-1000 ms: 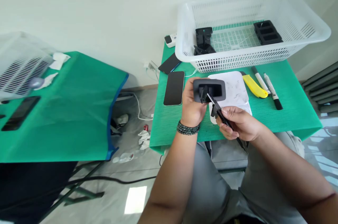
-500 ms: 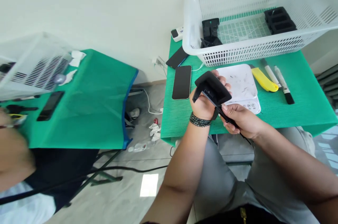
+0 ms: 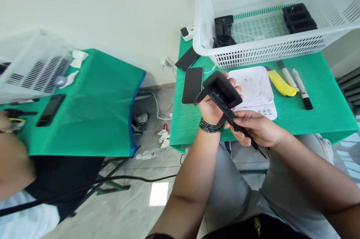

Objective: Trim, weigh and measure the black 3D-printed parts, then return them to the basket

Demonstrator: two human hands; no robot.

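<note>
My left hand (image 3: 211, 108) is closed around a black plastic part (image 3: 228, 88) shaped like a shallow rectangular frame, with its hollow side facing me. Black calipers (image 3: 230, 116) lie slantwise across the near side of that part. My right hand (image 3: 254, 128) grips the calipers by the beam and sliding section, and a thin rod sticks out of their lower end. The jaws point down and left, one near the upper left of the part, the other by my left wrist. Just behind my hands is a white scale (image 3: 254, 85) with a smudged top.
A white plastic basket (image 3: 270, 45) with black parts (image 3: 299, 18) stands at the back. Right of the scale lie a yellow utility knife (image 3: 282, 83) and two markers (image 3: 302, 89). A phone (image 3: 192, 85) lies to the left. Another person's arm (image 3: 14, 162) is at a second green table (image 3: 98, 119).
The calipers' jaws now stand farther apart, and more of the beam shows. Both hands, with the black part, have shifted slightly left in view.
</note>
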